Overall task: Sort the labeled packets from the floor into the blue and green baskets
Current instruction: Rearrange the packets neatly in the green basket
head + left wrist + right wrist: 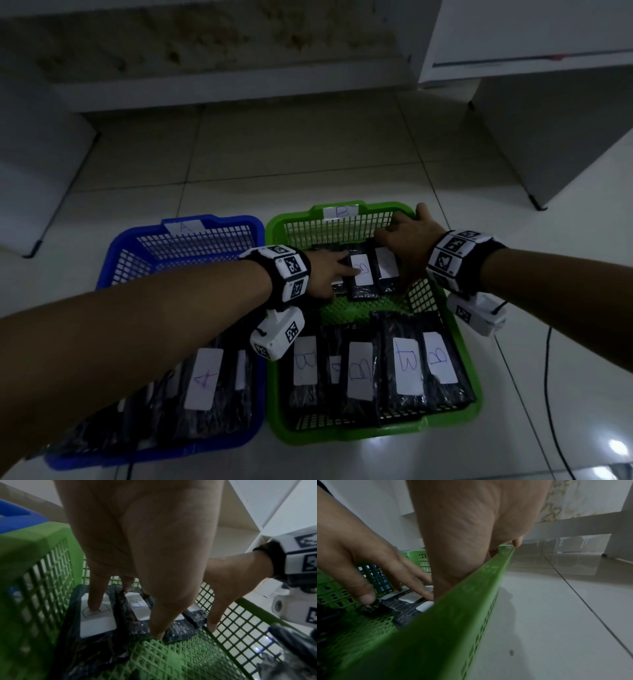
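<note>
The green basket, tagged B, holds black packets with white B labels in a near row and a far row. Both hands are over the far row. My left hand lays straight fingers on the left packet and the middle packet, thumb tip at the middle packet's near end. My right hand is spread over the right packet, one digit on the basket's far right rim, another pointing down along the mesh wall. The blue basket, tagged A, holds A-labelled packets.
The baskets stand side by side on a pale tiled floor. White furniture stands behind and to the right and at the left. A black cable runs over the floor right of the green basket.
</note>
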